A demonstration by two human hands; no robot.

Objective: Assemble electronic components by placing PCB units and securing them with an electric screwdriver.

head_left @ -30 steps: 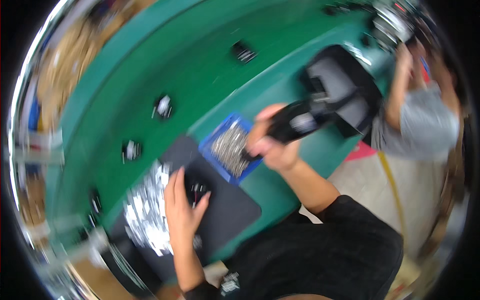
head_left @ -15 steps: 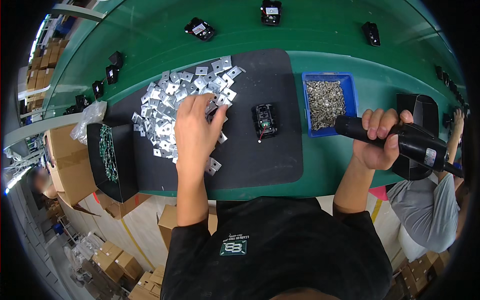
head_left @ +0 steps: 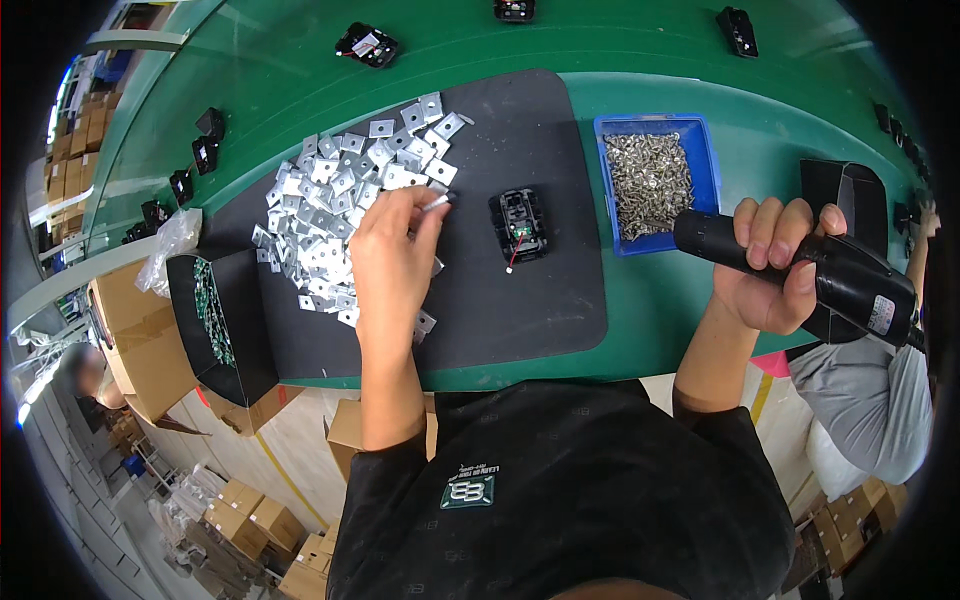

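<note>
Between the thumb and fingertips of my left hand [head_left: 393, 240] is a small square metal plate [head_left: 437, 202], held at the right edge of a heap of similar silvery plates [head_left: 330, 210], each with a hole. My right hand [head_left: 775, 265] is wrapped round a black electric screwdriver [head_left: 725, 243], its nose pointing left, near a blue bin [head_left: 716, 185] full of small screws [head_left: 650, 185]. On the dark mat [head_left: 480, 310], between the two hands, lies a black plastic housing [head_left: 520, 225] with a small green circuit board and a red wire. Neither hand touches it.
At the left stands a black box [head_left: 245, 320] of green circuit boards [head_left: 210, 310], beside a clear plastic bag [head_left: 170, 250] and a cardboard box [head_left: 145, 340]. More black housings [head_left: 367, 45] lie along the green surface beyond. Another black box [head_left: 845, 200] and a grey-clothed person [head_left: 870, 400] are at the right.
My left hand has drawn a metal plate up from the heap, fingertips closed on it. The screwdriver stays in my right hand. The whole view has shifted slightly.
</note>
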